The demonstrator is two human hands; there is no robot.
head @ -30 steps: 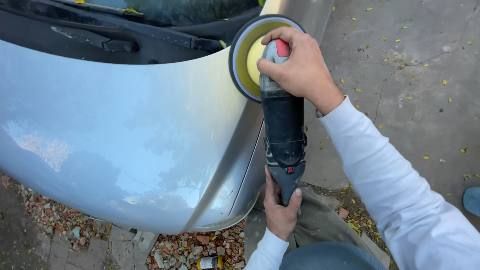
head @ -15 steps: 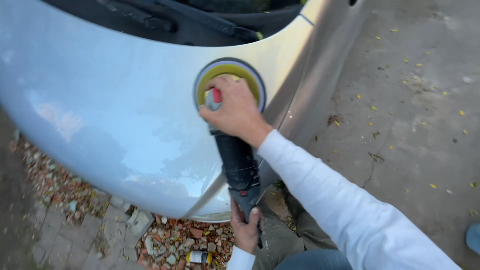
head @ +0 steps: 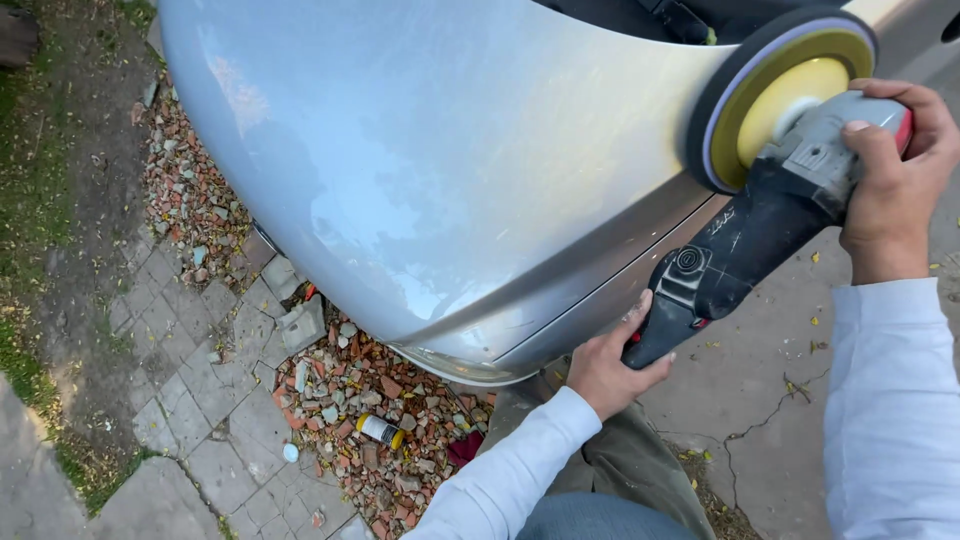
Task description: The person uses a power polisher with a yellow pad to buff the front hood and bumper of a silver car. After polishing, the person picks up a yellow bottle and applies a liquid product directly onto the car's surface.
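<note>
The right hand clasps the head of the rotary polisher, the left hand grips its rear handle (foam pad against the silver car hood).

The ground carries everything here. On the right of the frame it is grey concrete, cracked toward the lower right, with small yellow leaves scattered over it. In the lower left it is laid with grey paving stones, uneven and gapped. Between them, under the lower middle of the frame, lies a bed of broken brick and stone rubble, red and grey pieces mixed. On the rubble rests a small white bottle with a yellow band, lying on its side, and a dark red scrap just right of it. Along the far left edge runs a strip of grass and bare soil
</note>
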